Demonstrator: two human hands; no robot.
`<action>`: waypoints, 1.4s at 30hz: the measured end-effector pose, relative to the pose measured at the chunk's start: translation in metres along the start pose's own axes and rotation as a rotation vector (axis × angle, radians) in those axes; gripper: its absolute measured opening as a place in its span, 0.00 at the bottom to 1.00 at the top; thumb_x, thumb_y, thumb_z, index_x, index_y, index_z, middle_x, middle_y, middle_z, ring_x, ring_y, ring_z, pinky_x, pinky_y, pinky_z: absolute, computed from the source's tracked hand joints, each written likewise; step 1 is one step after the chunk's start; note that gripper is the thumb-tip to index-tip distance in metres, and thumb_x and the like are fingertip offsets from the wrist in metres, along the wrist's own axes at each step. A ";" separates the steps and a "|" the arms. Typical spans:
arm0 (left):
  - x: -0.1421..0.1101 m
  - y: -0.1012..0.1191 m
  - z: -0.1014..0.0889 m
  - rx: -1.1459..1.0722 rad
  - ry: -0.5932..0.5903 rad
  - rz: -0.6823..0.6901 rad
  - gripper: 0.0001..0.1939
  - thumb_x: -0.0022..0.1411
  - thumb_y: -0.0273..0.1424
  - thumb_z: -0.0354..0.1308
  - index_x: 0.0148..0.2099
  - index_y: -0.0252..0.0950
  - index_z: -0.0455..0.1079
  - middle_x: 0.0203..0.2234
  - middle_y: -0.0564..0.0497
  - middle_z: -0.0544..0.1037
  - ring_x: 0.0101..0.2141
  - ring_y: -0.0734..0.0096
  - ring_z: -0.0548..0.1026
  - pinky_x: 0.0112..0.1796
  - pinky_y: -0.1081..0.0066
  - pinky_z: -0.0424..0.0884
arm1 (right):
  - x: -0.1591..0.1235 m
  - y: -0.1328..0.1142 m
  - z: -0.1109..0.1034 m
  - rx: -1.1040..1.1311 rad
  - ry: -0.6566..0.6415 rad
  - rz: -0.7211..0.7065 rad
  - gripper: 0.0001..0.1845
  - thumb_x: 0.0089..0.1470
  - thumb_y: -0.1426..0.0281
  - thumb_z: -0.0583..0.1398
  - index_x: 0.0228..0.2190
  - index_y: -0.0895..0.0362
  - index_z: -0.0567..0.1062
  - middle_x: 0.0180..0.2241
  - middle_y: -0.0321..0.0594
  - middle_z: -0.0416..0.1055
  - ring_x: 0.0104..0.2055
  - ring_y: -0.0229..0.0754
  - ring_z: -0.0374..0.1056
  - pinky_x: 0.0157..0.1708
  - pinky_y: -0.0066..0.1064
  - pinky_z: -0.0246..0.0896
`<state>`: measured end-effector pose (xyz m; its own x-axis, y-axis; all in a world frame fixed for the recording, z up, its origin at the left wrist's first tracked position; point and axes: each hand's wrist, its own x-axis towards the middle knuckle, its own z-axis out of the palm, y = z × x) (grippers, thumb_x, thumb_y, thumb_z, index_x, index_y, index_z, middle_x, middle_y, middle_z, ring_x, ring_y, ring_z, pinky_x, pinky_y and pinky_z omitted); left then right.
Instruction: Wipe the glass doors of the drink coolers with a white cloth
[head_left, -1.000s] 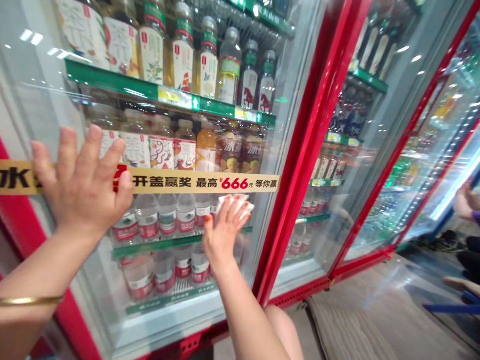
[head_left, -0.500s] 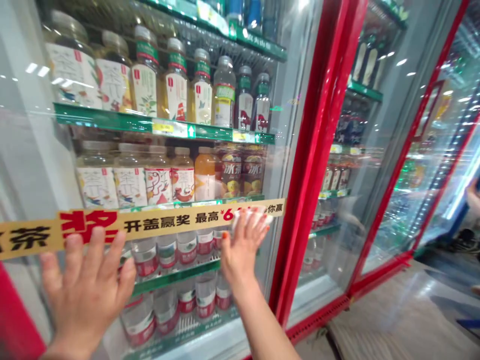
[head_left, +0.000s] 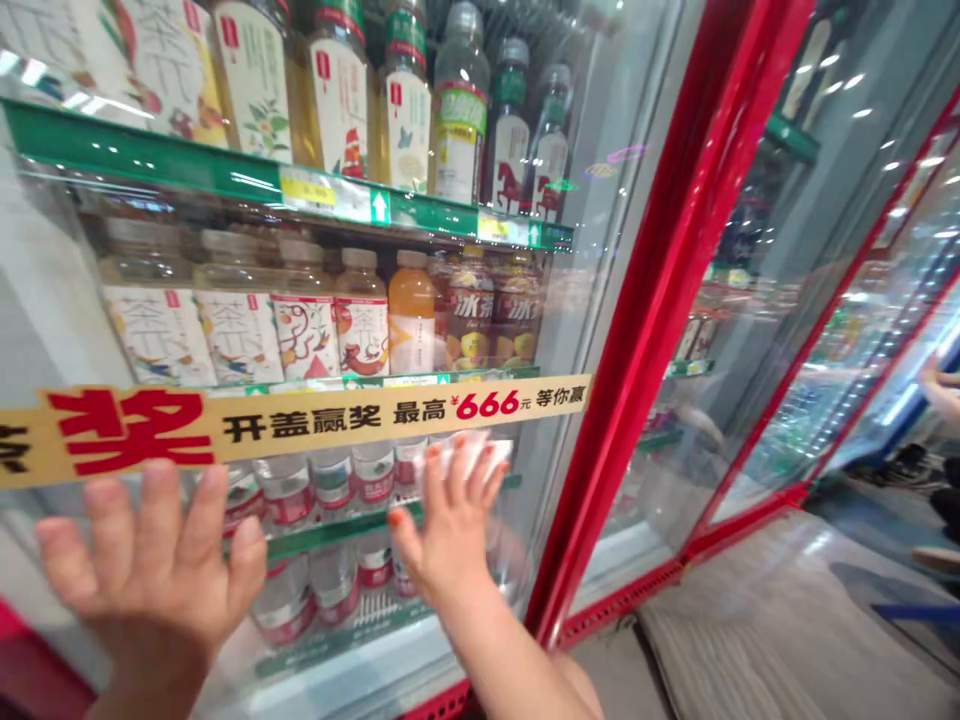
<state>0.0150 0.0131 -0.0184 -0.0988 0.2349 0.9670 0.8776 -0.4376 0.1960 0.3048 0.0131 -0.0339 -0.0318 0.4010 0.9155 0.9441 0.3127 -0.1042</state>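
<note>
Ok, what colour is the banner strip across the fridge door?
Banner strip: pale gold, black and red print, best in the head view.

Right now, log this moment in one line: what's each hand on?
left hand: open on glass door | right hand: white wipe against it

We log a smooth, glossy glass door (head_left: pixel 600 300), streaked with reflections. Its frame (head_left: pixel 679 300) is glossy red, apparently painted metal. The yellow printed strip (head_left: pixel 390 420) across the glass has a slight sheen; coated paper or plastic, we cannot tell which. The white wipe (head_left: pixel 469 455) looks soft and matt, paper or cloth unclear. Behind the glass, clear plastic bottles (head_left: pixel 457 130) shine, and the green shelf edge (head_left: pixel 150 160) looks smooth. The grey ribbed mat (head_left: pixel 720 660) looks matt.
</note>
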 end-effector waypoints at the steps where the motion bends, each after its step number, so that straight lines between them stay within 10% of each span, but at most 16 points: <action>1: 0.002 0.003 -0.001 0.083 -0.017 0.084 0.44 0.64 0.44 0.65 0.79 0.58 0.57 0.80 0.55 0.55 0.81 0.42 0.45 0.75 0.28 0.36 | -0.011 -0.013 0.001 0.001 -0.028 -0.161 0.41 0.72 0.44 0.55 0.78 0.39 0.58 0.83 0.30 0.46 0.86 0.59 0.21 0.82 0.68 0.26; 3: 0.003 0.009 -0.003 0.210 -0.016 0.204 0.45 0.68 0.41 0.62 0.81 0.55 0.49 0.82 0.53 0.51 0.81 0.46 0.42 0.77 0.29 0.38 | -0.027 -0.017 -0.002 -0.015 -0.053 -0.397 0.32 0.68 0.40 0.60 0.70 0.28 0.71 0.78 0.12 0.57 0.86 0.48 0.25 0.85 0.50 0.26; 5: -0.003 0.014 -0.003 0.235 0.002 0.215 0.45 0.69 0.39 0.63 0.82 0.53 0.49 0.82 0.51 0.51 0.81 0.48 0.43 0.79 0.33 0.39 | -0.019 0.008 -0.011 -0.046 -0.034 -0.427 0.30 0.68 0.44 0.61 0.68 0.28 0.73 0.78 0.16 0.59 0.86 0.49 0.24 0.85 0.55 0.29; 9: -0.033 0.022 0.002 0.229 -0.028 0.136 0.45 0.71 0.34 0.63 0.83 0.50 0.48 0.82 0.47 0.50 0.82 0.52 0.42 0.80 0.39 0.38 | 0.079 0.050 -0.035 -0.129 0.051 0.046 0.38 0.77 0.55 0.52 0.80 0.49 0.52 0.84 0.47 0.34 0.85 0.70 0.20 0.74 0.83 0.39; 12: -0.062 0.025 0.008 0.226 0.000 0.072 0.46 0.73 0.34 0.62 0.84 0.48 0.44 0.82 0.43 0.50 0.82 0.52 0.42 0.80 0.37 0.39 | 0.134 0.017 -0.040 -0.033 0.057 -0.029 0.37 0.78 0.56 0.50 0.81 0.48 0.50 0.85 0.42 0.34 0.85 0.71 0.22 0.74 0.82 0.38; 18: -0.100 0.029 0.014 0.222 0.028 -0.232 0.50 0.76 0.40 0.55 0.84 0.33 0.28 0.82 0.27 0.32 0.82 0.38 0.30 0.76 0.25 0.36 | 0.095 -0.058 -0.029 0.220 -0.376 -0.990 0.28 0.75 0.56 0.59 0.71 0.34 0.68 0.77 0.13 0.61 0.83 0.36 0.46 0.82 0.41 0.45; 25: -0.112 0.027 0.014 0.229 0.032 -0.256 0.44 0.78 0.39 0.48 0.84 0.34 0.30 0.82 0.29 0.35 0.82 0.40 0.33 0.78 0.30 0.37 | 0.182 -0.116 -0.041 0.200 -0.158 -0.598 0.37 0.76 0.51 0.55 0.78 0.44 0.56 0.82 0.30 0.47 0.86 0.58 0.33 0.81 0.72 0.28; 31: -0.120 0.022 0.019 0.236 0.062 -0.225 0.44 0.78 0.43 0.45 0.84 0.31 0.30 0.82 0.28 0.35 0.82 0.41 0.33 0.78 0.30 0.38 | 0.122 -0.153 -0.013 0.202 -0.525 -1.138 0.29 0.77 0.60 0.53 0.74 0.36 0.65 0.78 0.12 0.55 0.84 0.31 0.43 0.84 0.39 0.35; 38: -0.113 0.024 0.012 0.235 0.060 -0.235 0.46 0.75 0.40 0.50 0.84 0.34 0.31 0.82 0.29 0.37 0.82 0.39 0.37 0.79 0.33 0.42 | 0.165 -0.185 -0.027 0.231 -0.199 -0.666 0.33 0.78 0.58 0.51 0.78 0.47 0.57 0.82 0.29 0.48 0.86 0.50 0.36 0.83 0.61 0.32; 42: -0.100 0.025 -0.007 0.158 0.133 -0.241 0.45 0.76 0.38 0.48 0.85 0.40 0.30 0.83 0.34 0.37 0.82 0.42 0.40 0.79 0.32 0.45 | 0.125 -0.172 -0.018 0.150 -0.247 -0.910 0.30 0.79 0.62 0.49 0.76 0.43 0.62 0.81 0.19 0.51 0.85 0.36 0.38 0.85 0.42 0.31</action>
<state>0.0433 -0.0273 -0.1090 -0.3645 0.1955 0.9104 0.8823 -0.2401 0.4048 0.1442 -0.0062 0.1057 -0.8179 0.1144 0.5639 0.4715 0.6949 0.5429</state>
